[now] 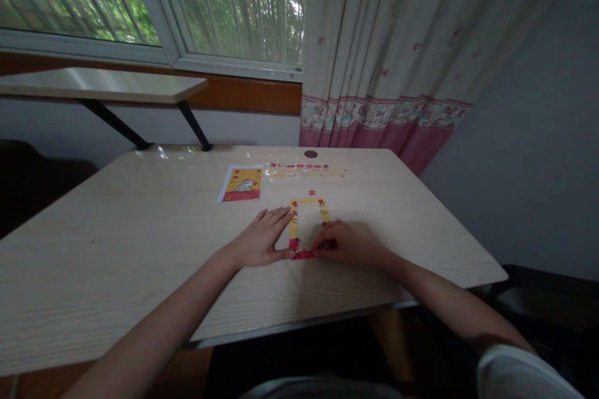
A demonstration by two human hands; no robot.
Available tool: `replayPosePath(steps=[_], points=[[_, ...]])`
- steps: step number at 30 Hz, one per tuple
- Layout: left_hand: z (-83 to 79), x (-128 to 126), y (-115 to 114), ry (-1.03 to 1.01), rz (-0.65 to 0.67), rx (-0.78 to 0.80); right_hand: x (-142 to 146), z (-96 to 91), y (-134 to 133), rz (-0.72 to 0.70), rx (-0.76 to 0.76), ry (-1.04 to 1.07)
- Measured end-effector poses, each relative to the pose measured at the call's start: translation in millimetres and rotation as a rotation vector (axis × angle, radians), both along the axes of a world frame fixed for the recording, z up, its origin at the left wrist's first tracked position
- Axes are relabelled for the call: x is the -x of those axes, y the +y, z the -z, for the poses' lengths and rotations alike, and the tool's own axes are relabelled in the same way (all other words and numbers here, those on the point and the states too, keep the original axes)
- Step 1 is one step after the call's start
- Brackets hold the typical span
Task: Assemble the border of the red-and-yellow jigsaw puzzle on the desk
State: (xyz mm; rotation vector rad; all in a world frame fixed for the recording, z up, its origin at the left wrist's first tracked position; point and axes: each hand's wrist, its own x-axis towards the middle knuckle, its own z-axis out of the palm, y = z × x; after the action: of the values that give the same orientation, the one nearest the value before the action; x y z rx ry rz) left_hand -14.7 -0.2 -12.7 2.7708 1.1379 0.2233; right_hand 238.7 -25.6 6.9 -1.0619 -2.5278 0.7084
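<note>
On the table before me lies a jigsaw puzzle border (294, 234), yellow at the top and sides and red along the bottom, with a bare middle. My left hand (262, 238) rests flat with its fingers spread, touching the border's left edge. Curled over the lower right corner is my right hand (344, 243), thumb and fingers pinched together. Whatever they pinch is too small and hidden to make out. One red puzzle piece (312, 192) lies just above the border. Farther back, rows of loose puzzle pieces (304, 171) are spread out.
A printed picture (243, 184) of a white animal on yellow and red lies left of the loose pieces. Behind them sits a dark round disc (311, 154). A raised shelf (103, 84) on black legs stands at the back left. The curtain (374, 75) hangs behind the table (163, 249).
</note>
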Motion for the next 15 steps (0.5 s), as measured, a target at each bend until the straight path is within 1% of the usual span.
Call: replayPosePath(steps=[5,11,15], points=[[-1.6,-0.2,0.0,0.007,-0.001,0.009,0.3,1.0,0.3,-0.024,-0.024,0.002],[-4.4,-1.0,-1.0,0.005,0.004,0.026,1.2,2.3,-0.9,-0.085,-0.075,-0.009],[-4.4,-0.9,-1.2,-0.005,0.007,0.028,2.4,2.8,-0.7,-0.088,-0.117,-0.022]])
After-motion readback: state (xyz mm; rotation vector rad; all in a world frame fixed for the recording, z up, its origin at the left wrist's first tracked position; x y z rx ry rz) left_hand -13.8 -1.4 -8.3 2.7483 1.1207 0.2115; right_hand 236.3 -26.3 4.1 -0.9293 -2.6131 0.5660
